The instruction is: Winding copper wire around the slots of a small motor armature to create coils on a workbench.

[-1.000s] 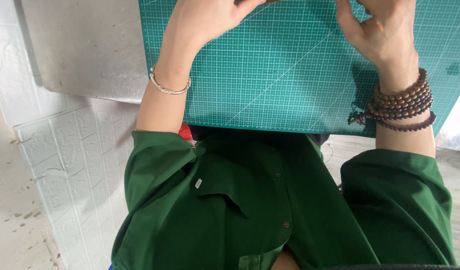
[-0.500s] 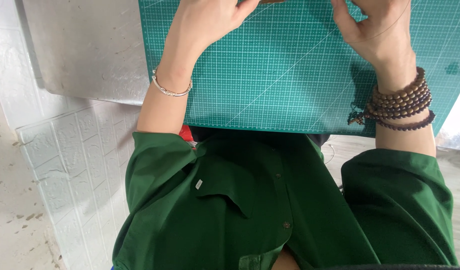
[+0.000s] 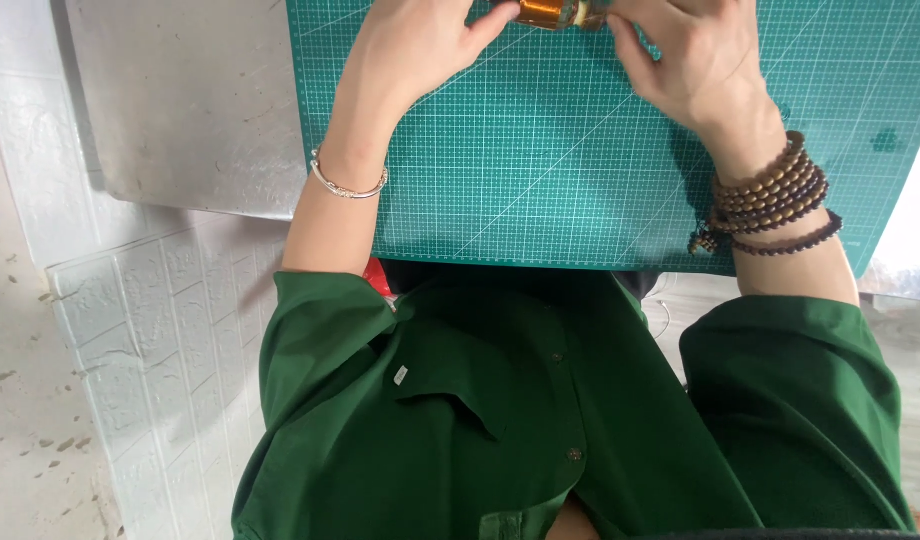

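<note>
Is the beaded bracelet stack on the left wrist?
No, the dark beaded bracelets wrap the right hand's wrist; the left hand's wrist has a thin silver bangle.

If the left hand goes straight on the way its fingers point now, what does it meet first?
The left hand points up and to the right, and its fingertips are already at the small orange object. That object comes first, with the right hand behind it, as far as the cropped view shows.

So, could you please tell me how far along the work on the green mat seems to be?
Done: nothing finished shows on the green cutting mat. In hand: left hand and right hand hold a small copper-coloured object at the top edge, mostly out of frame. What remains cannot be told.
</note>
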